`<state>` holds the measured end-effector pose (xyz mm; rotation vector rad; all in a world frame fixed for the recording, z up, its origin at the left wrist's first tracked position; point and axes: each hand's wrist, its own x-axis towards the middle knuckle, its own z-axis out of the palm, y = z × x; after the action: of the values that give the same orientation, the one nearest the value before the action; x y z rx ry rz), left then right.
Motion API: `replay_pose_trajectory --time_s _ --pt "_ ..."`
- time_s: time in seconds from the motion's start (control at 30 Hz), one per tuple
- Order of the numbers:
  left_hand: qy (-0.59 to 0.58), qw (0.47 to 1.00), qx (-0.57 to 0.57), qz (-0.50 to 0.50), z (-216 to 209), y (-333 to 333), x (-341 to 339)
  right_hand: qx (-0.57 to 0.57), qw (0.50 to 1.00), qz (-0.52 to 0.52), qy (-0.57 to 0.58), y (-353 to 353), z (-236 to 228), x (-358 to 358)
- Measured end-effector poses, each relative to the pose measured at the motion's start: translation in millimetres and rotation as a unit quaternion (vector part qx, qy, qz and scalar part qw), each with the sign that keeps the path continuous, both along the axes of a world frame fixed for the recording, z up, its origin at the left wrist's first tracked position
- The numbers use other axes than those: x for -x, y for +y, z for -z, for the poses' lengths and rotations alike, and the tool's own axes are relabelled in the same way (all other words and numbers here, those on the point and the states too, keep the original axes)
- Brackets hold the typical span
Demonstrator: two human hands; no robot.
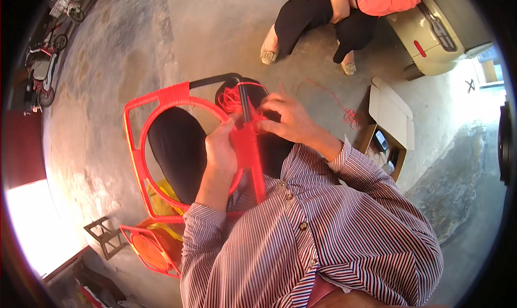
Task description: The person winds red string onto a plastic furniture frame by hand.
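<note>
Both hands wrapping red cord on a metal frame held over the lap.

The left hand (219, 149) is closed around the cord-wrapped bar (249, 151) of the frame, gripping it from the left side. The right hand (288, 119) is curled, fingertips pinching the red cord (232, 99) against the bare black bar (245, 100) just above the wrapped section. The frame (161, 100) rests across the person's dark-trousered knees; its left portion, a ring inside a rectangular outline, is fully covered in red. A loose cord strand (334, 100) trails across the concrete floor (134, 38) toward an open cardboard box (389, 130) on the right. A second red frame (153, 246) with yellow-orange panels lies on the floor at lower left. Another person (344, 6) sits at the top edge.
</note>
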<state>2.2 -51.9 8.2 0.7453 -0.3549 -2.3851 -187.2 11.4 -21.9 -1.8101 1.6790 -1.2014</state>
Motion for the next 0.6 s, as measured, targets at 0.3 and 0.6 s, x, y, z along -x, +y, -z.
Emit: replay_pose_trajectory --time_s 0.3,0.6 --pt "-0.11 0.989 0.072 0.064 8.7 4.5 1.5 0.088 0.969 -0.06 -0.223 22.2 -38.0 26.1" --pt "-0.182 0.98 0.047 0.071 6.6 1.4 1.4 -0.037 0.775 -0.156 -0.611 131.3 -129.2 62.6"
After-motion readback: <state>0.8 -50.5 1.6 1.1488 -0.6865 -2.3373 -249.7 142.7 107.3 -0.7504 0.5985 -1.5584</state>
